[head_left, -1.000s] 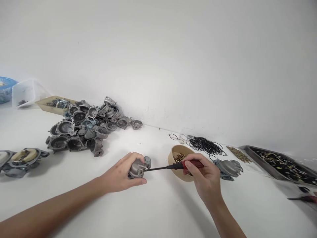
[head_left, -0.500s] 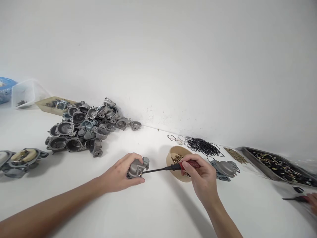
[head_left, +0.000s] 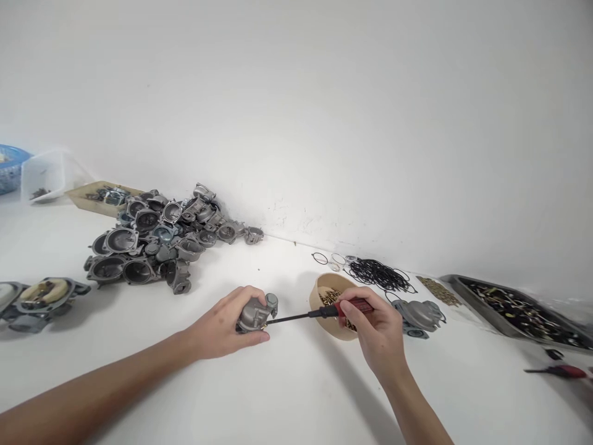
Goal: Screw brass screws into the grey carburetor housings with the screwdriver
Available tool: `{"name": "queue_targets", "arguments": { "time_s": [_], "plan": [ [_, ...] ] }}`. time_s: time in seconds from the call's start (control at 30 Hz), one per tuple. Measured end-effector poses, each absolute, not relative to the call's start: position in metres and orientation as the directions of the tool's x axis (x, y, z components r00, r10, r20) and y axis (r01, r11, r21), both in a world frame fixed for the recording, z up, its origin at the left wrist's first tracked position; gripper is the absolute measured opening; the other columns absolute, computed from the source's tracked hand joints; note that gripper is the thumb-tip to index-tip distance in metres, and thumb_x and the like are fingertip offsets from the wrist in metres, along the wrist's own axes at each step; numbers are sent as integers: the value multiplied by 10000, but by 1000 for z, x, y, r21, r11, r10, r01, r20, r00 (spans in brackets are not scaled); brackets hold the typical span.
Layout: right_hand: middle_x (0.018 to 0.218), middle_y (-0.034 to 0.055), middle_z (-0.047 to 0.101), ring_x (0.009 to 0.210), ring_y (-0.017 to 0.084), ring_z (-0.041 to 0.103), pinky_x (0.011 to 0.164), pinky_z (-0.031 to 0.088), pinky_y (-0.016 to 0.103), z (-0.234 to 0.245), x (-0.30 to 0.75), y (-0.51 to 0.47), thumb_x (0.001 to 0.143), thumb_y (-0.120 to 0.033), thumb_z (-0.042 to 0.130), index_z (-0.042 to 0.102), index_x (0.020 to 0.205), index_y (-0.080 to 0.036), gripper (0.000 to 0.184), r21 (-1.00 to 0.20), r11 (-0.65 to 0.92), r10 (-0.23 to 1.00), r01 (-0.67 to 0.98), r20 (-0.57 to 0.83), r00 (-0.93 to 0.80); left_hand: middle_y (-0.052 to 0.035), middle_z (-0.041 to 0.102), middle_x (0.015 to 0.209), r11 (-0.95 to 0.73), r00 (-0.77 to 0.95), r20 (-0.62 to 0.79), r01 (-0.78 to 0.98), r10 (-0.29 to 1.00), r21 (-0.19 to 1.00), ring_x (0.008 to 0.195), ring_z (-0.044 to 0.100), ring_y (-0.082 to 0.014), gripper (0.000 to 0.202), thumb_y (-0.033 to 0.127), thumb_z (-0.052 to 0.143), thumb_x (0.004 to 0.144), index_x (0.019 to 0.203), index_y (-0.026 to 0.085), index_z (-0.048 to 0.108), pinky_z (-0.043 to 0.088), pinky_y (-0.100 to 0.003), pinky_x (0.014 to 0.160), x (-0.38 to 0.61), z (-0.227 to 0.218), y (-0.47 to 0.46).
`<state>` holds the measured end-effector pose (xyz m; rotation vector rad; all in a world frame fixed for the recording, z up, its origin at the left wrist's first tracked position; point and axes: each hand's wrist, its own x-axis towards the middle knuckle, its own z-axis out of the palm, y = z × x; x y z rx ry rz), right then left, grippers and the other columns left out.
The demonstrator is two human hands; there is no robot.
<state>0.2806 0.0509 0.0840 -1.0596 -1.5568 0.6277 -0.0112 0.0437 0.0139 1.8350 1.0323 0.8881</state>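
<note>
My left hand (head_left: 225, 326) grips a small grey metal carburetor part (head_left: 256, 313) and holds it down on the white table (head_left: 287, 395). My right hand (head_left: 376, 332) is closed round the red handle of a screwdriver (head_left: 319, 313). Its black shaft runs left and its tip touches the side of the grey part, where a small brass screw shows. Just behind the right hand stands a tan bowl (head_left: 324, 290) of small brass screws.
A heap of grey carburetor bodies (head_left: 155, 238) lies at the back left, two more parts (head_left: 39, 300) at the left edge. Right of the bowl are another grey part (head_left: 419, 315), black O-rings (head_left: 377, 274), a metal tray (head_left: 516, 306) and a second red-handled tool (head_left: 558, 371).
Both hands hold their grip and the screwdriver tip stays on the part. The view has drifted slightly. A person's fingers seen at the right edge half a second ago are gone.
</note>
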Motion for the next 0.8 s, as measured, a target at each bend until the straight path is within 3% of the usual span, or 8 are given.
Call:
{"name": "queue_targets", "arguments": {
  "time_s": [0.6, 0.8],
  "plan": [
    [743, 17, 650, 605, 153, 629, 562, 583, 279, 80, 273, 48, 942, -397, 793, 743, 887, -213, 198, -859, 454, 891, 237, 437, -122, -31, 659, 1165, -329, 410, 189, 305, 892, 894, 949, 623, -239, 397, 339, 783, 893, 1226, 294, 570, 490, -362, 878, -11, 12, 44],
    [796, 22, 699, 604, 164, 669, 577, 598, 304, 101, 269, 50, 964, -410, 771, 697, 1041, -222, 216, -858, 474, 880, 199, 463, -104, -25, 684, 1150, -353, 403, 211, 320, 891, 879, 992, 632, -248, 409, 297, 791, 884, 1232, 289, 578, 497, -379, 924, -10, 12, 44]
  ]
}}
